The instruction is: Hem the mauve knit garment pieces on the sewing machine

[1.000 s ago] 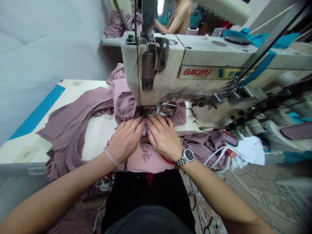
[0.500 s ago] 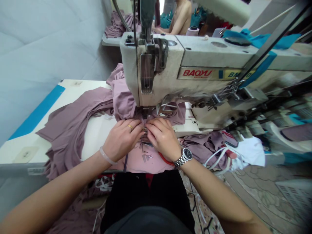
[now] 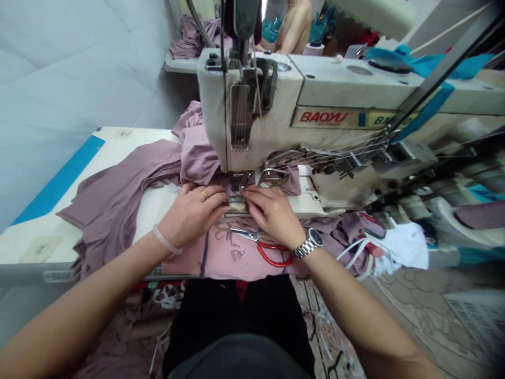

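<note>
Mauve fabric is bunched at the needle end of a white sewing machine. My left hand, wearing a gold ring, presses and grips the fabric left of the presser foot. To the foot's right, my right hand holds the same cloth, fingers together and thumb tucked below. A small gap separates the fingertips, showing the machine's front edge. Scissors with red handles lie just below my right hand on a pink cloth at the table edge. The stitch point is partly hidden.
Layered mauve pieces spread over the table's left side. More mauve cloth and a white bundle lie at the right. Thread strands run along the machine's arm. Behind it, part of another person shows.
My hands have moved apart, left hand leftward and right hand rightward, both still on the fabric. The scissors are now more exposed. The view has shifted slightly.
</note>
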The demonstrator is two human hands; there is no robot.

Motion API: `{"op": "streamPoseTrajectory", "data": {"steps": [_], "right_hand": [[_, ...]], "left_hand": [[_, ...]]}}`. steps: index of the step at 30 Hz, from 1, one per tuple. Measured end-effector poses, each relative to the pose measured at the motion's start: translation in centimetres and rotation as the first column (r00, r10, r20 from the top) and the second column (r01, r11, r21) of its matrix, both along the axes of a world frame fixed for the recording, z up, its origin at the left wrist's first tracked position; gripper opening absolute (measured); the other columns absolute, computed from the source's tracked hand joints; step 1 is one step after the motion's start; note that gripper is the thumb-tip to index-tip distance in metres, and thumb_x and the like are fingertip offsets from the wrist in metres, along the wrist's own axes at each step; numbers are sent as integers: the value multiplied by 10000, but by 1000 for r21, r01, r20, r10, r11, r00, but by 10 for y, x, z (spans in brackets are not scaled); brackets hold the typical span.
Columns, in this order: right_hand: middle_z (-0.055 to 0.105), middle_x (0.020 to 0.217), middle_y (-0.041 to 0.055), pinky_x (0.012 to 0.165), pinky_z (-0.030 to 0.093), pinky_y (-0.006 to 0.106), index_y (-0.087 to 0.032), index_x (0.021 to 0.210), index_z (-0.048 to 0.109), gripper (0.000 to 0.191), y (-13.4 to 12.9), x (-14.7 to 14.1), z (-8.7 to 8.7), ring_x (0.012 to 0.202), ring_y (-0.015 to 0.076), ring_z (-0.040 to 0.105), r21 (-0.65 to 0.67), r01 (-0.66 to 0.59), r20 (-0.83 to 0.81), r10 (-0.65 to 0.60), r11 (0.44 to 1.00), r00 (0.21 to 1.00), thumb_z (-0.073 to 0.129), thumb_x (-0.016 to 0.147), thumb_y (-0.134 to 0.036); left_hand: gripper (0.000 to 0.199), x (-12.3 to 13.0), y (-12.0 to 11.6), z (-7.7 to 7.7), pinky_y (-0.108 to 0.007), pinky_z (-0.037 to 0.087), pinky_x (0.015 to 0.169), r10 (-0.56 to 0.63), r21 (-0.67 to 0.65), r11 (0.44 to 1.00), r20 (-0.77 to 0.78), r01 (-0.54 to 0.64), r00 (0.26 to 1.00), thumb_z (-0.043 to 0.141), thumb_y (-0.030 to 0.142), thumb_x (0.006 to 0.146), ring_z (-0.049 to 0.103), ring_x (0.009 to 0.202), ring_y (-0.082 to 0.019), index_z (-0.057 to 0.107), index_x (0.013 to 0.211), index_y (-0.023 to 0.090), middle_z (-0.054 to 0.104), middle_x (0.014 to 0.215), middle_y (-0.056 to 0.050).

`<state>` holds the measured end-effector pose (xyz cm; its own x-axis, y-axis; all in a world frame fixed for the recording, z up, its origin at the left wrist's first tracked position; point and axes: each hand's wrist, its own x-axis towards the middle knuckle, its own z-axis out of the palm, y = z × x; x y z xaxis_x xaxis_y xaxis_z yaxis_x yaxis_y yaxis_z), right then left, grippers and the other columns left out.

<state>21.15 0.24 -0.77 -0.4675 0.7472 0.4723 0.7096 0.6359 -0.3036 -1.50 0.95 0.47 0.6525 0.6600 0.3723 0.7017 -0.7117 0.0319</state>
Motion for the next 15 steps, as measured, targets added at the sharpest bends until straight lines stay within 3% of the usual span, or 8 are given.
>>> {"op": "streamPoseTrajectory", "data": {"steps": [10,15], "right_hand": [[648,1218,90,922,455,428,-129,1211,632,322,-6,-6,4,1076,253,538,63,2,171,-13,998,985,460,939,-144],[630,1225,177,956,481,428,-33,1238,599,350,-8,-11,5,1127,271,529,138,-67,306,22,988,952,414,953,-117]], "left_hand": [[330,6,-5,-8,-413,407,900,7,113,994,-4,-7,1000,461,308,991,615,1091,-225,610,1245,159,643,1248,-75],[315,13,-8,-11,-416,430,932,-19,152,988,-12,21,1000,470,272,981,612,1106,-241,603,1229,131,644,1236,-108]]}}
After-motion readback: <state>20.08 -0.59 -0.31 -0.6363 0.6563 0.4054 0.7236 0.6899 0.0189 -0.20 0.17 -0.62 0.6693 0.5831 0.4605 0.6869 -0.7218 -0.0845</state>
